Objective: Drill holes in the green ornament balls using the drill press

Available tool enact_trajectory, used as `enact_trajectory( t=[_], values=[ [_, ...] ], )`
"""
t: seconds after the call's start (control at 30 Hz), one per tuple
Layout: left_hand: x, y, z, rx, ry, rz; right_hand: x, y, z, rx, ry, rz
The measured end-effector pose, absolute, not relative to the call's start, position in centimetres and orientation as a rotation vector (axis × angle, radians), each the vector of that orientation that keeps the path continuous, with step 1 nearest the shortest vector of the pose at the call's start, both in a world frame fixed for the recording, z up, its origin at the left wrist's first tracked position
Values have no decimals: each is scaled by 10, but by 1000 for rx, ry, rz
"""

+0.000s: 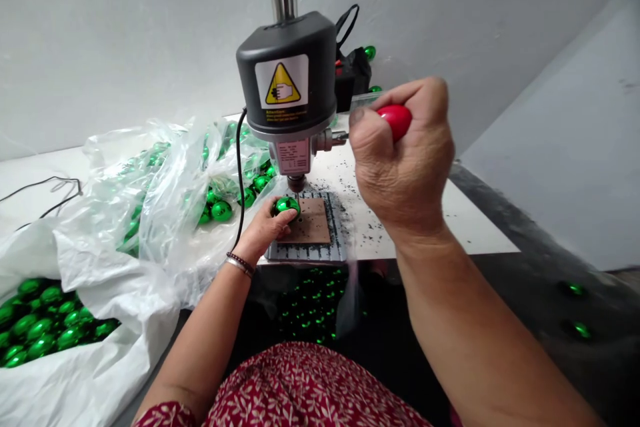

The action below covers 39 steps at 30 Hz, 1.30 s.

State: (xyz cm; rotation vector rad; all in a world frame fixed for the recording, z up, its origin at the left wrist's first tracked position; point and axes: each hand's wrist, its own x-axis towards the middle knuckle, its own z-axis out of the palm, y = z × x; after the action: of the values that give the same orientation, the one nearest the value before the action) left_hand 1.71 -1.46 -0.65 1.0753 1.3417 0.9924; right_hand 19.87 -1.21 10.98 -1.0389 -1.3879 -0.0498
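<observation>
Ball [287, 205], shiny green, sits on the brown pad [311, 221] of the small drill press [289, 87], right under the chuck [296, 182]. The left hand [264, 230] has its grip closed around the ball, fingers cupping it from the near side. The right hand [400, 160] is clamped on the red lever knob [396, 120], raised level with the motor head.

To do this well, I judge the ball should be held dead centre under the bit and pressed firm to the pad so it cannot roll or spin, fingertips kept low and clear of the chuck, and the lever drawn down slowly and evenly.

On the table [470, 220], left of the press, a clear bag [165, 180] lies open with many green balls in it. Nearer, a white sack [90, 320] holds another heap of the same. Below the table edge, more green balls show in the dark; what holds them I cannot tell. Dark chips dot the table by the press.
</observation>
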Motion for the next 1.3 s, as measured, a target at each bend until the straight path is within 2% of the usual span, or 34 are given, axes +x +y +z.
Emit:
enact_trajectory(
  t=[0.43, 0.6, 1.3],
  values=[
    [29, -12, -4, 1489, 1714, 679, 202, -13, 106, -1023, -1463, 0],
    [32, -14, -8, 1690, 1715, 707, 202, -13, 107, -1003, -1453, 24],
    [33, -19, -10, 1581, 1616, 785, 201, -30, 98, -1199, -1408, -173]
  ],
)
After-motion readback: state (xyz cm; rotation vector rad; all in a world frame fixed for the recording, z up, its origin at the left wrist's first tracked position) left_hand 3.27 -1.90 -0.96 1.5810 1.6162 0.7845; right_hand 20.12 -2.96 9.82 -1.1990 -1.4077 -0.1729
